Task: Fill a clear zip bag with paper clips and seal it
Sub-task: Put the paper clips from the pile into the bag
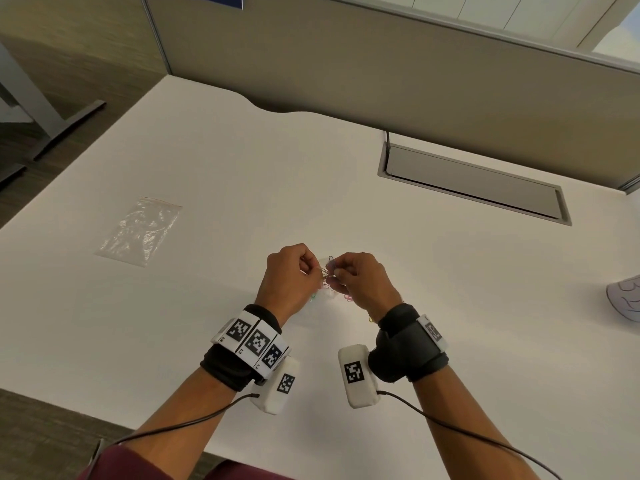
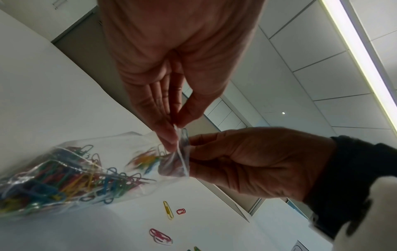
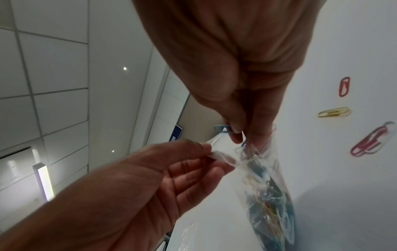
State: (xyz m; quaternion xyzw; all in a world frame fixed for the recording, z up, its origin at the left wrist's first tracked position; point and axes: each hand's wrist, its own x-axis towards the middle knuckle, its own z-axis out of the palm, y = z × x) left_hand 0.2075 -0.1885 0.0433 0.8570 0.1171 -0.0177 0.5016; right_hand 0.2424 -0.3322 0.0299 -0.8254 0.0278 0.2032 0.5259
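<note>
A clear zip bag (image 2: 71, 175) packed with coloured paper clips hangs just above the white desk (image 1: 242, 168), between my hands. My left hand (image 1: 313, 270) pinches one lip of the bag's mouth between thumb and fingertips (image 2: 171, 142). My right hand (image 1: 341, 271) pinches the opposite lip, with a blue paper clip (image 2: 184, 135) held at the rim. In the right wrist view the bag (image 3: 268, 186) hangs down from my right hand (image 3: 244, 135), and the blue paper clip (image 3: 222, 128) sticks out beside the thumb. The mouth is parted.
Loose clips lie on the desk under my hands: a yellow clip (image 2: 168, 209), a red clip (image 2: 180, 211) and a pink bunch (image 2: 160, 236). Another clear bag (image 1: 140, 230) lies flat at the left. A grey cable hatch (image 1: 474, 183) sits far right, before a partition.
</note>
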